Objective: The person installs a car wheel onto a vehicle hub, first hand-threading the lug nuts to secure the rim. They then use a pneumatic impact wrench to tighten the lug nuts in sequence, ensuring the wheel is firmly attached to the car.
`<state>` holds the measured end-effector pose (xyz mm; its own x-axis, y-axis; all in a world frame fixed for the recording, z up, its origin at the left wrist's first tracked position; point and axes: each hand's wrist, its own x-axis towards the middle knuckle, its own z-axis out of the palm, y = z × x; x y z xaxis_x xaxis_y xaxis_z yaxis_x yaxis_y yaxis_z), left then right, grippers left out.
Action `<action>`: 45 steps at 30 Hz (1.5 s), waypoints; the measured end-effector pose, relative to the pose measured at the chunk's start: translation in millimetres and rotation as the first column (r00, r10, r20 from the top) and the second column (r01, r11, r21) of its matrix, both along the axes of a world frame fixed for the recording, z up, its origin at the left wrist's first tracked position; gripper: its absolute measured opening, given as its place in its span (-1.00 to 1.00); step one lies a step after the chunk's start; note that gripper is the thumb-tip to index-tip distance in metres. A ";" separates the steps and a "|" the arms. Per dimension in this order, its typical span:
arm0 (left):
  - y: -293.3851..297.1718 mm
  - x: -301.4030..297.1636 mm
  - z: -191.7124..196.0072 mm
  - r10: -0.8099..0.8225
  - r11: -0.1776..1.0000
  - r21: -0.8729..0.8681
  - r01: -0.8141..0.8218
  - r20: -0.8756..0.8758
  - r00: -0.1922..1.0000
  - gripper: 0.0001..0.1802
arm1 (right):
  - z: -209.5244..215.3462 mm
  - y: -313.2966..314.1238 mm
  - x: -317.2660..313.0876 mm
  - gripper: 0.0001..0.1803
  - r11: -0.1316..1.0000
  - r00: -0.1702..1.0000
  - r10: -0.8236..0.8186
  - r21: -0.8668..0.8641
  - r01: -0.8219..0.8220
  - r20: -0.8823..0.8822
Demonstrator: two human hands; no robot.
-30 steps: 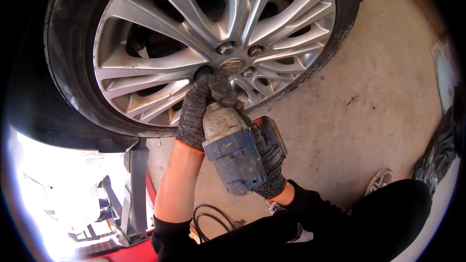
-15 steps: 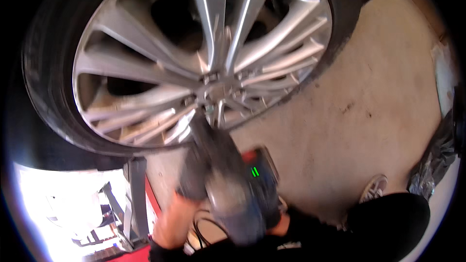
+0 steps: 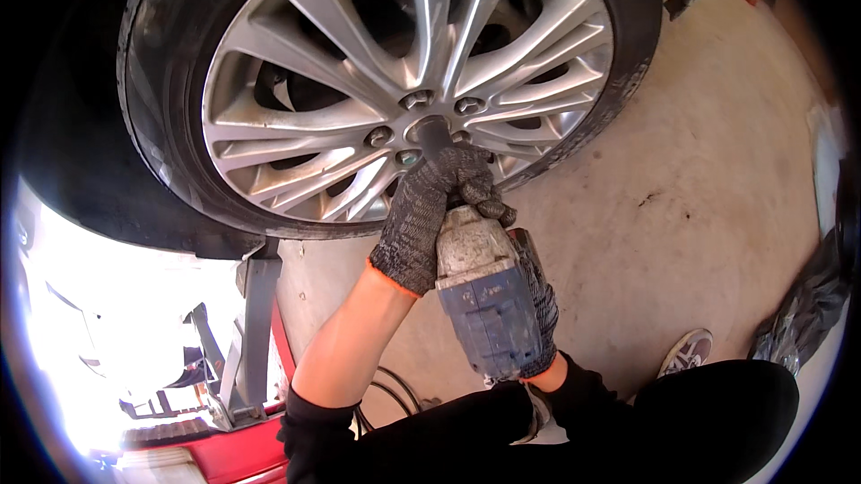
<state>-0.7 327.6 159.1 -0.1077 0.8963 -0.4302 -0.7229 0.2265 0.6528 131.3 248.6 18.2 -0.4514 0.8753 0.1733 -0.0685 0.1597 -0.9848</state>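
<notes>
A dark grey knit glove covers my left hand [image 3: 425, 206], whose fingers wrap round the nose of a blue and grey impact wrench [image 3: 491, 313]. My right hand [image 3: 543, 318], gloved alike, is mostly hidden behind the tool's body and grips it from the right. A dark socket [image 3: 436, 132] sticks out beyond the left hand and points at the middle of a silver alloy wheel [image 3: 432, 4]. Around the hub sit several lug nuts [image 3: 416, 100], one of them with a greenish face [image 3: 409, 157]. Whether the socket touches the wheel, I cannot tell.
A black tyre [image 3: 166, 116] rings the wheel. At lower left stands a grey metal post [image 3: 260, 331] beside a red base [image 3: 238, 457]. A black cable [image 3: 395, 385] lies on the concrete floor [image 3: 628, 251]. A dark plastic bag [image 3: 803, 305] sits at the right edge.
The impact wrench has swung to the right and its socket has moved from the lower lug nuts towards the hub's middle. My left hand moved with it, still round the nose.
</notes>
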 end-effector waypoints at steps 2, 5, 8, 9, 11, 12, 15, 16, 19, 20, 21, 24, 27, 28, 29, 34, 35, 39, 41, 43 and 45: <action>4.8 0.1 -8.4 -0.020 1.000 0.001 0.020 -0.016 1.000 -0.83 | -3.1 8.8 -4.6 -0.61 0.939 0.981 -0.010 -0.340 -0.057 -0.192; 0.2 4.3 -23.8 0.000 0.998 -0.068 -0.005 -0.071 0.997 -0.83 | -6.2 13.6 -6.5 -0.63 0.524 0.811 -0.260 -0.782 -0.337 -0.524; -4.9 5.3 -36.8 0.041 0.981 -0.189 -0.052 -0.061 0.997 -0.83 | -9.0 10.3 2.7 -0.63 0.189 0.612 -0.491 -0.761 -0.621 -0.621; -6.6 5.5 -39.5 0.031 0.975 -0.213 -0.060 -0.138 0.990 -0.85 | -10.0 7.0 5.2 -0.64 0.117 0.564 -0.544 -0.722 -0.682 -0.621; -8.4 4.1 -40.9 0.019 0.978 -0.201 -0.047 -0.141 0.990 -0.87 | -14.2 0.6 5.5 -0.65 0.090 0.570 -0.549 -0.722 -0.686 -0.611; -8.8 3.3 -39.6 0.009 0.986 -0.166 -0.030 -0.126 0.992 -0.88 | -17.0 -3.6 2.9 -0.65 0.135 0.622 -0.501 -0.764 -0.631 -0.602; -9.6 2.0 -29.2 0.007 0.983 -0.179 -0.039 -0.176 0.984 -0.86 | -28.9 -16.2 -8.6 -0.65 0.379 0.803 -0.270 -0.825 -0.419 -0.532; -9.7 2.2 -24.8 0.003 0.982 -0.187 -0.039 -0.190 0.982 -0.85 | -33.4 -20.2 -13.0 -0.65 0.510 0.858 -0.184 -0.793 -0.334 -0.480; -8.4 3.4 -13.6 -0.003 0.985 -0.171 -0.038 -0.232 0.973 -0.83 | -44.4 -27.1 -18.2 -0.65 0.760 0.945 -0.072 -0.631 -0.154 -0.318; -7.9 3.8 -11.3 -0.005 0.989 -0.145 -0.032 -0.247 0.969 -0.84 | -46.3 -28.1 -19.7 -0.65 0.759 0.940 -0.077 -0.631 -0.161 -0.333; -7.9 4.1 -10.1 -0.005 0.992 -0.120 -0.027 -0.260 0.966 -0.84 | -47.8 -27.8 -16.2 -0.66 0.622 0.882 -0.140 -0.733 -0.276 -0.451; -7.2 3.0 -14.0 0.016 0.991 -0.127 -0.043 -0.208 0.978 -0.86 | -46.4 -24.7 -15.9 -0.65 0.649 0.914 -0.084 -0.718 -0.251 -0.396; -7.6 0.5 -26.9 0.005 0.983 -0.179 -0.032 -0.149 0.989 -0.86 | -42.0 -19.3 -13.0 -0.64 0.518 0.814 -0.215 -0.770 -0.374 -0.540; -7.5 -0.3 -32.6 -0.004 0.979 -0.201 -0.021 -0.124 0.992 -0.86 | -41.2 -16.6 -13.6 -0.64 0.437 0.740 -0.313 -0.782 -0.444 -0.595; -6.5 -0.3 -39.2 0.037 0.977 -0.205 -0.054 -0.083 0.996 -0.86 | -40.4 -14.7 -12.5 -0.63 0.356 0.659 -0.418 -0.780 -0.514 -0.625; -3.0 0.9 -60.8 0.013 0.979 -0.197 -0.044 -0.157 0.988 -0.85 | -38.9 -5.6 -7.5 -0.61 0.270 0.528 -0.584 -0.762 -0.589 -0.616; -1.1 0.7 -62.1 0.022 0.976 -0.209 -0.061 -0.182 0.983 -0.85 | -38.7 -4.0 -6.8 -0.61 0.331 0.479 -0.551 -0.706 -0.626 -0.683; 8.7 -2.9 -62.2 0.046 0.974 -0.212 -0.082 -0.170 0.984 -0.87 | -42.6 6.5 -9.0 -0.60 0.419 0.479 -0.483 -0.674 -0.608 -0.733; 13.8 -6.3 -62.2 0.034 0.973 -0.219 -0.074 -0.182 0.983 -0.87 | -48.0 13.6 -12.9 -0.59 0.395 0.503 -0.472 -0.684 -0.613 -0.723; 17.4 -10.3 -63.0 0.033 0.979 -0.195 -0.058 -0.132 0.991 -0.87 | -55.0 21.3 -17.8 -0.54 0.363 0.480 -0.473 -0.660 -0.658 -0.739; 19.1 -14.5 -64.4 0.043 0.985 -0.165 -0.046 -0.021 0.999 -0.87 | -60.1 24.7 -21.1 -0.45 0.728 0.867 -0.107 -0.632 -0.265 -0.487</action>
<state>-15.2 346.6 94.6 -0.1550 0.8067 -0.5703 -0.7237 0.3002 0.6213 110.2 273.3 -41.9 -0.5504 0.8027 -0.2294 -0.5174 -0.5436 -0.6609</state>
